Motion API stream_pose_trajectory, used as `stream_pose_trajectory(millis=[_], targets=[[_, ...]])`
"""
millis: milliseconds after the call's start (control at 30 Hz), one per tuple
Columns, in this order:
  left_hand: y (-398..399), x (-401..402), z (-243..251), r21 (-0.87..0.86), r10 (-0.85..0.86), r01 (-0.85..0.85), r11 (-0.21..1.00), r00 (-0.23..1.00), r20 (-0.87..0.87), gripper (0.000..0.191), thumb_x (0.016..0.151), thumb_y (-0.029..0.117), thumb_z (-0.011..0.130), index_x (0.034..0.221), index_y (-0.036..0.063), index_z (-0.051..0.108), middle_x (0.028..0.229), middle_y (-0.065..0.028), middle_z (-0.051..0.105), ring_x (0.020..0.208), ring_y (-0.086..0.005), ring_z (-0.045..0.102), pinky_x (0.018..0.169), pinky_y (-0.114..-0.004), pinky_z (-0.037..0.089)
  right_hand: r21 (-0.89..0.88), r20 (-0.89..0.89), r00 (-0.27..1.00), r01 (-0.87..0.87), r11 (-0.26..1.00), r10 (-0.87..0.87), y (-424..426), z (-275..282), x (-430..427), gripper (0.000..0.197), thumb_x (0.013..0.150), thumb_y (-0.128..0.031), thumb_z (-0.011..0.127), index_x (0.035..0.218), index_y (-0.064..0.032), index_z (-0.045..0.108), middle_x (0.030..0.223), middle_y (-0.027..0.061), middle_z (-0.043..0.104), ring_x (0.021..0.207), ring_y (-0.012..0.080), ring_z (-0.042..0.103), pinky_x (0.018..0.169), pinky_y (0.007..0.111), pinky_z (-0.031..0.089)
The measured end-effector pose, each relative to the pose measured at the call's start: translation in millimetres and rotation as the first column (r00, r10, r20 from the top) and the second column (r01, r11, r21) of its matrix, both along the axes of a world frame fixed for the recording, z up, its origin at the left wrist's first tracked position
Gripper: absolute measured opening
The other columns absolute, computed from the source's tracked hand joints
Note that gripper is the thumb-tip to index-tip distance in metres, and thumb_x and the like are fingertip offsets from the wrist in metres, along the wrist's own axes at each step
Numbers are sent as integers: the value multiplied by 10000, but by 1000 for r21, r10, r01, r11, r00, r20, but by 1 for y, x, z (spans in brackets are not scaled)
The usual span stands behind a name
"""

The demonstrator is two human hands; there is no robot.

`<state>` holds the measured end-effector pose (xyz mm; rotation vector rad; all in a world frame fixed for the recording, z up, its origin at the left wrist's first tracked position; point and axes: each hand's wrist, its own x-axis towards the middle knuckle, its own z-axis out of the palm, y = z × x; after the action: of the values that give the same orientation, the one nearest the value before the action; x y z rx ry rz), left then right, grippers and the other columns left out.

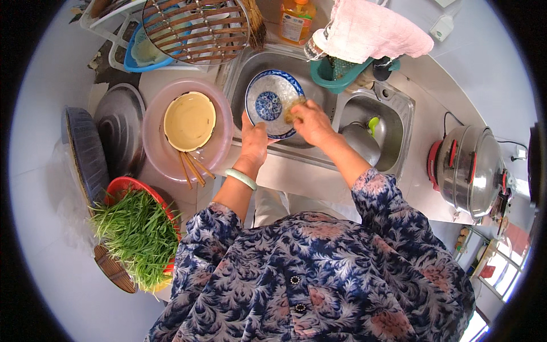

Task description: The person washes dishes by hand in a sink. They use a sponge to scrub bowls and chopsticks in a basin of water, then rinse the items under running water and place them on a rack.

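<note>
Over the larger basin of a stainless steel sink [318,161], my left hand [254,139] grips the lower left rim of a blue-and-white patterned dish [268,106]. The dish is tilted, its inner face towards me and wet-looking. My right hand [312,122] is closed on a tan scrubbing pad [295,110], which touches the right side of the dish's inner face. To the left, a cream bowl [190,122] sits inside a pink translucent plastic basin [154,141], with several wooden chopsticks [194,169] leaning over the basin's near edge.
The smaller sink basin holds a metal pan-like vessel [361,143] and a green spoon [374,125]. A teal strainer basket [327,79] sits at the sink's back, below a pink cloth [372,32]. A steamer pot [468,171] stands right; a red basin [128,181] of green leaves stands lower left.
</note>
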<state>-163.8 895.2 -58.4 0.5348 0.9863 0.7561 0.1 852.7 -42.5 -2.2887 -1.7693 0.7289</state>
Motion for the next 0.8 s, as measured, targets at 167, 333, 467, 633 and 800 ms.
stream_pose_trajectory(millis=[167, 333, 467, 633, 800], targets=[[4, 1, 2, 47, -70, 76, 996, 991, -111, 535, 797, -28, 387, 1307, 111, 301, 1206, -137, 473, 1050, -311, 554, 631, -407, 598, 383, -54, 997, 77, 921, -61, 30, -23, 21, 215, 732, -36, 601, 929, -120, 586, 993, 125, 517, 989, 339, 524, 841, 423, 452], [17, -10, 4, 564, 98, 349, 749, 783, -614, 668, 745, -95, 408, 1381, 48, 261, 1235, -227, 423, 1095, -415, 469, 968, -419, 370, 377, -307, 874, 474, 795, -375, 22, -56, 18, 202, 727, -45, 621, 922, -91, 593, 908, 112, 560, 816, 271, 588, 741, 361, 479], [24, -11, 11, 689, 264, 376, 620, 726, -635, 713, 729, -127, 443, 1392, 64, 261, 1175, -227, 438, 1091, -433, 428, 962, -446, 360, -74, -749, 388, 756, 650, -537, 7, -56, 16, 156, 753, -14, 631, 904, -28, 594, 808, 6, 529, 775, 100, 517, 691, 238, 439], [27, -15, 21, 766, 324, 412, 493, 730, -601, 788, 682, -165, 494, 1397, 78, 267, 1252, -223, 403, 1169, -410, 394, 1001, -439, 344, -189, -894, 119, 775, 603, -433, 8, -45, -1, 166, 760, 24, 616, 911, -40, 594, 823, 18, 529, 766, 113, 518, 688, 237, 440], [27, -23, 24, 735, 309, 513, 444, 682, -663, 803, 668, -176, 499, 1394, 88, 279, 1291, -224, 382, 1190, -410, 397, 979, -427, 385, -228, -915, 37, 773, 592, -401, 9, -41, -4, 163, 766, 28, 609, 918, -29, 588, 838, 36, 543, 767, 125, 531, 698, 251, 458]])
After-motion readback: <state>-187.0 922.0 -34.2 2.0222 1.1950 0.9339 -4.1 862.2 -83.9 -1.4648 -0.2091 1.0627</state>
